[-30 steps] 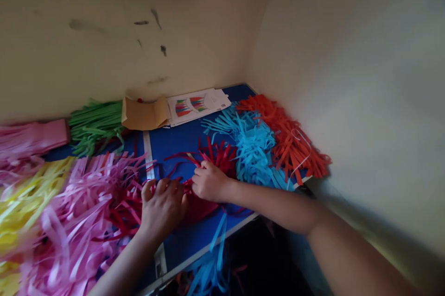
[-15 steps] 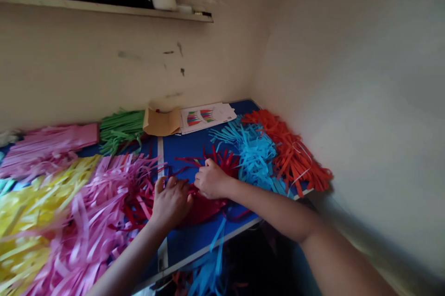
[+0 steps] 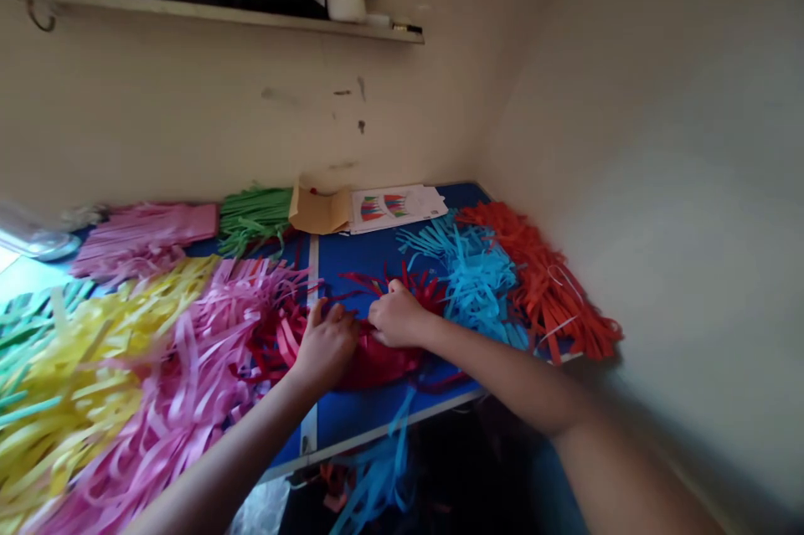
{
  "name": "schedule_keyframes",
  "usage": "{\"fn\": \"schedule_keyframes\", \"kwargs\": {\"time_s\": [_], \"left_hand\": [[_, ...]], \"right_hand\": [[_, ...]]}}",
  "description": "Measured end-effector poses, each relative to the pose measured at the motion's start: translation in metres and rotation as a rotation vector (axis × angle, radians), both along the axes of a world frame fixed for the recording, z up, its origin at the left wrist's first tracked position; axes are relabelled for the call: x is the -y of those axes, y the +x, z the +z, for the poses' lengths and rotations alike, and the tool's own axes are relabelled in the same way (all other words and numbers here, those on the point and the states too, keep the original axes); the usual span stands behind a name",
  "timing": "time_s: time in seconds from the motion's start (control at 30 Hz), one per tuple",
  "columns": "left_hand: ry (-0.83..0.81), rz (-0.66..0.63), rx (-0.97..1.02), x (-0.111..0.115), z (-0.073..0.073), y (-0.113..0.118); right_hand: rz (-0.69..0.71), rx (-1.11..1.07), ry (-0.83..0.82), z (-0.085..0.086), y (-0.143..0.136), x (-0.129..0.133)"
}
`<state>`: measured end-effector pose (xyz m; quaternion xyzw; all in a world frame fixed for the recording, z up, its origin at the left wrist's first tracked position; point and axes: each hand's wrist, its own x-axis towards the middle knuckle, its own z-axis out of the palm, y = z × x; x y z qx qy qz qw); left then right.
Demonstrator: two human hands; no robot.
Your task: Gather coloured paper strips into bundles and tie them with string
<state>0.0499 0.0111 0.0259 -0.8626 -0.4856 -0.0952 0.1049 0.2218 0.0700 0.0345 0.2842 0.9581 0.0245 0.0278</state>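
A dark red fringed tissue-paper piece (image 3: 380, 366) lies on the blue tabletop in front of me, its cut strips spreading to both sides. My right hand (image 3: 397, 317) is closed in a pinch on its upper edge. Close by on the left, my left hand (image 3: 327, 344) rests on the same red fringe with bent fingers closed on it; its fingertips are partly hidden. Pink fringe (image 3: 188, 367) lies left of my left hand, and light blue fringe (image 3: 474, 275) sits right of my right hand.
Yellow fringe (image 3: 119, 326), green fringe (image 3: 257, 213) and a flat pink bundle (image 3: 157, 227) cover the left side. Orange-red fringe (image 3: 546, 288) lines the right wall. A brown envelope (image 3: 320, 208) and printed sheets (image 3: 395, 208) lie behind. A shelf (image 3: 219, 12) hangs above; blue strips (image 3: 383, 468) dangle below the table edge.
The view has shifted left, so everything appears further right. My hands stay on the red fringe, my left hand moving slightly along with it.
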Motion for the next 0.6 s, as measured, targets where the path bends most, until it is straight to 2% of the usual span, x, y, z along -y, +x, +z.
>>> {"fn": "schedule_keyframes", "kwargs": {"time_s": [0.23, 0.6], "left_hand": [[0.01, -0.029, 0.016, -0.005, -0.007, -0.005], [0.154, 0.037, 0.078, -0.004, -0.018, -0.006]], "right_hand": [[0.065, 0.003, -0.001, -0.004, 0.009, 0.003], [-0.007, -0.125, 0.089, -0.021, 0.001, 0.005]]}}
